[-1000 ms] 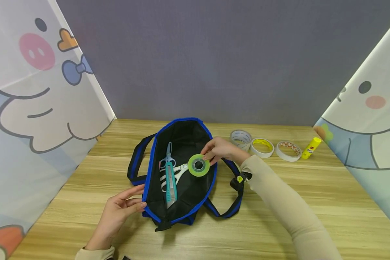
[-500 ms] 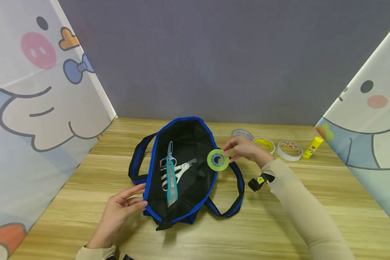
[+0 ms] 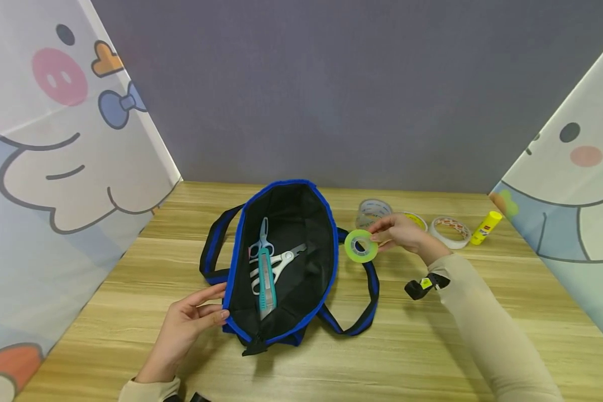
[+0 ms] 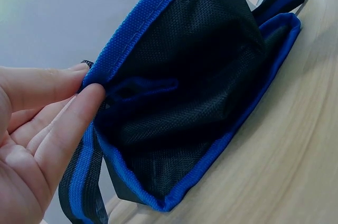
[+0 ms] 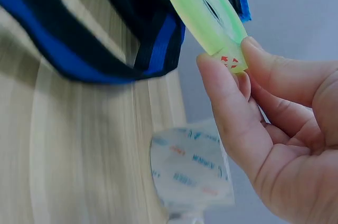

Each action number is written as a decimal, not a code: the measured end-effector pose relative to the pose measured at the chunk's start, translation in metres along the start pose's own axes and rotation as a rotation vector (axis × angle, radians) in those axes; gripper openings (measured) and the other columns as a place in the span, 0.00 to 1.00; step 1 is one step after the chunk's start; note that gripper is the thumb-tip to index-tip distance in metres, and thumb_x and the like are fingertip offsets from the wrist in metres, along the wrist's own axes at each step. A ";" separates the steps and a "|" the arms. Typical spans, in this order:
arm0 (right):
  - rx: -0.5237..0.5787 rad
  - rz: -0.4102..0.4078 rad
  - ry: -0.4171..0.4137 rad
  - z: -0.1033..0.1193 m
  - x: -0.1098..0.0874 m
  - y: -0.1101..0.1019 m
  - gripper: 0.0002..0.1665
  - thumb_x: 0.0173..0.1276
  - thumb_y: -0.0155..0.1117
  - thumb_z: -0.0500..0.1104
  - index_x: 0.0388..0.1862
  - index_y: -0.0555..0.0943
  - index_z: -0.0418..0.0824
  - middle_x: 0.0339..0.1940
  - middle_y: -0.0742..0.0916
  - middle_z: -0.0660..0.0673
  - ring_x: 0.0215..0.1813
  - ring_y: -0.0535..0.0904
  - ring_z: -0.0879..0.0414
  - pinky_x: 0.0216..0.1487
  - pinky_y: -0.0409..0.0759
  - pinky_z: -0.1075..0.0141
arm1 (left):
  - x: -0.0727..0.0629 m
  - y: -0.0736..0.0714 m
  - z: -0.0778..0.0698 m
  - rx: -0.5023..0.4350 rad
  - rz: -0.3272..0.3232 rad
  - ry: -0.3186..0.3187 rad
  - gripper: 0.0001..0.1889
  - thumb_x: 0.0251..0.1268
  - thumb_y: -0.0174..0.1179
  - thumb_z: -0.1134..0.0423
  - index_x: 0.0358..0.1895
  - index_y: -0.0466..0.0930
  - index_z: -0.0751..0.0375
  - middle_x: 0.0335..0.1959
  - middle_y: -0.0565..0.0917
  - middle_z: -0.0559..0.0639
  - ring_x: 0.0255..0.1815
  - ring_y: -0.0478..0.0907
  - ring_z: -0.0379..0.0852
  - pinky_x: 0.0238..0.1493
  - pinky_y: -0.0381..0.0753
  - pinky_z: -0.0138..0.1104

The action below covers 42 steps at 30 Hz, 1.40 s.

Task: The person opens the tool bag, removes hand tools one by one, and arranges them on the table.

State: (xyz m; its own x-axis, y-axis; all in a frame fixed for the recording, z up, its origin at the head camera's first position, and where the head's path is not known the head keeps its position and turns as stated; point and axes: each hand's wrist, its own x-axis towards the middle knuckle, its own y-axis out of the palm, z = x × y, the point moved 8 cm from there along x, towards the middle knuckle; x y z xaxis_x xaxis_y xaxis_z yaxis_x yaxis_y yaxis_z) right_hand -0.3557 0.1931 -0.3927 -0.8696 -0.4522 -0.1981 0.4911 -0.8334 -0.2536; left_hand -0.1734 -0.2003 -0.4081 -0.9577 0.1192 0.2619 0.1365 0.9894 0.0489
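Note:
My left hand (image 3: 183, 324) pinches the blue-edged rim of a black tote bag (image 3: 301, 212) between thumb and fingers, and the bag's mouth gapes. Inside lie a teal utility knife (image 3: 264, 279), white-handled scissors (image 3: 287, 257) and smaller light-blue scissors (image 3: 264, 231). Just right of the bag, my right hand (image 3: 402, 231) pinches a small roll of green tape (image 3: 352, 249) by its edge. The right wrist view shows thumb and fingertip on either side of this green roll (image 5: 195, 10), raised near the bag's strap.
Behind my right hand stands a wide roll of clear tape (image 3: 373, 207). A yellow-cored roll (image 3: 417, 219), partly hidden, a white roll (image 3: 449, 243) and a yellow glue stick (image 3: 486, 228) line up rightward. A bag strap (image 3: 371, 301) loops over the table; a grey panel (image 3: 301, 111) rises behind.
My right hand has carried the green tape roll from over the bag's inside rightward past its rim, uncovering the white scissors' tips. My left hand stays at the bag's rim.

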 end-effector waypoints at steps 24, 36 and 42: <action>0.018 -0.113 0.076 -0.053 -0.045 -0.066 0.19 0.73 0.57 0.29 0.56 0.71 0.16 0.40 0.82 0.46 0.38 0.83 0.59 0.44 0.87 0.59 | 0.003 0.002 -0.003 0.004 0.026 0.022 0.25 0.59 0.60 0.86 0.60 0.79 0.69 0.50 0.85 0.45 0.42 0.86 0.42 0.38 0.88 0.35; 0.168 -0.159 0.112 -0.087 -0.070 -0.101 0.12 0.73 0.55 0.27 0.53 0.76 0.22 0.36 0.84 0.48 0.36 0.86 0.58 0.42 0.87 0.63 | 0.002 0.002 -0.001 -0.020 0.047 0.033 0.25 0.60 0.59 0.85 0.60 0.80 0.66 0.49 0.86 0.45 0.42 0.86 0.41 0.38 0.87 0.35; 0.237 -0.194 0.130 -0.102 -0.082 -0.119 0.13 0.72 0.55 0.26 0.40 0.83 0.40 0.35 0.83 0.47 0.35 0.86 0.57 0.41 0.87 0.63 | 0.002 0.003 -0.001 -0.014 0.047 0.039 0.25 0.60 0.59 0.86 0.60 0.79 0.69 0.49 0.86 0.45 0.42 0.86 0.42 0.38 0.87 0.35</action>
State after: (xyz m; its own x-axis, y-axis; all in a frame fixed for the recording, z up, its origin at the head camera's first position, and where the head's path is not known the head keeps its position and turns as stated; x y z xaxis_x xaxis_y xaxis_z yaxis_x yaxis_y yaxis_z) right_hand -0.3376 0.3613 -0.4428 -0.9246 -0.2464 -0.2907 0.2784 -0.9576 -0.0737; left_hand -0.1745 -0.1977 -0.4063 -0.9398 0.1616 0.3013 0.1844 0.9816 0.0488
